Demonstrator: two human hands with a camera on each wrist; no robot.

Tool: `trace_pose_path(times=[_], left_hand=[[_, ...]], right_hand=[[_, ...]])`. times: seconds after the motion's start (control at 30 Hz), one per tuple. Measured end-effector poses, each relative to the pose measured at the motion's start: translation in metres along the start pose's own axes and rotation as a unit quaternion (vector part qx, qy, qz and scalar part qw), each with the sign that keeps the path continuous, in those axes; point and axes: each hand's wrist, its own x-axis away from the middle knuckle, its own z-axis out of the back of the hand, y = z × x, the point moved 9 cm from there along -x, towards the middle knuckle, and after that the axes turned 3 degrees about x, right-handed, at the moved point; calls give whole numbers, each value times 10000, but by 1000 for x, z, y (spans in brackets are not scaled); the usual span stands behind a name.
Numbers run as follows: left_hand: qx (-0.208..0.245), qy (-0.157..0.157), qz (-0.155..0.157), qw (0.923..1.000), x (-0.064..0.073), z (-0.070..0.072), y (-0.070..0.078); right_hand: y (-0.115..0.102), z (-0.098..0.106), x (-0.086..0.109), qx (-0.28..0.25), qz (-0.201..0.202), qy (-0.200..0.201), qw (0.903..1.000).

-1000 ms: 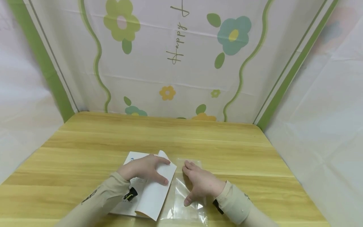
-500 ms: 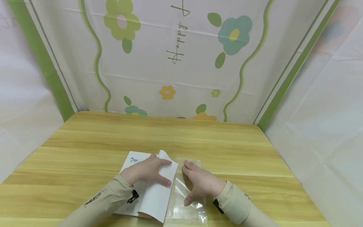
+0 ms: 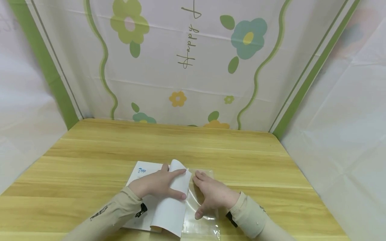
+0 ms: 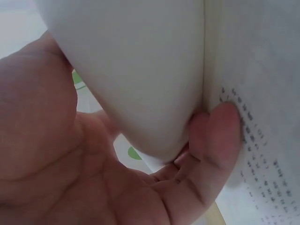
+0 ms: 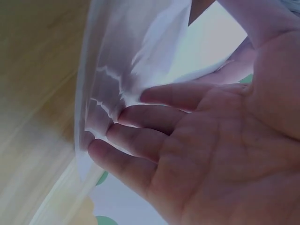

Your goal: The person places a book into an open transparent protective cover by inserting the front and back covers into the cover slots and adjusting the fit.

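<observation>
A white paperback book [image 3: 147, 214] lies at the near middle of the table, a small blue print at its top left. Its front cover [image 3: 173, 214] is bent over in a roll, the free edge reaching a clear plastic book cover [image 3: 199, 224] on the right. My left hand [image 3: 158, 184] holds the rolled cover, thumb and forefinger near its right edge. In the left wrist view, other fingertips [image 4: 225, 131] touch a printed page beside the roll. My right hand [image 3: 214, 194] rests on the plastic, and its nearly straight fingers [image 5: 136, 140] touch the film in the right wrist view.
The wooden table [image 3: 241, 154] extends behind and to both sides of the book. A flowered cloth [image 3: 205, 77] hangs at the table's back edge, with pale cloth on both sides.
My left hand has moved slightly right, drawing the rolled cover's free edge further over the plastic. The blue print has come into fuller view. My right hand has stayed in place.
</observation>
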Motion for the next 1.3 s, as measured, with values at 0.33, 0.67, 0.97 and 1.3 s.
trace_pose_path(times=[0.33,0.67,0.97,1.3], left_hand=[[116,-500,-11,9987,12,7,9],[759,-707,533,9932,20,0,5],[722,-604,687,9932,20,-5,6],[662,-436,720,9942,18,-10,4]], right_hand=[[1,3,2,-98,63,48,9999],[2,3,2,-188,149,-50,9997],[2,3,3,-184,147,-67,9997],[2,2,3,-105,126,-62,9998]])
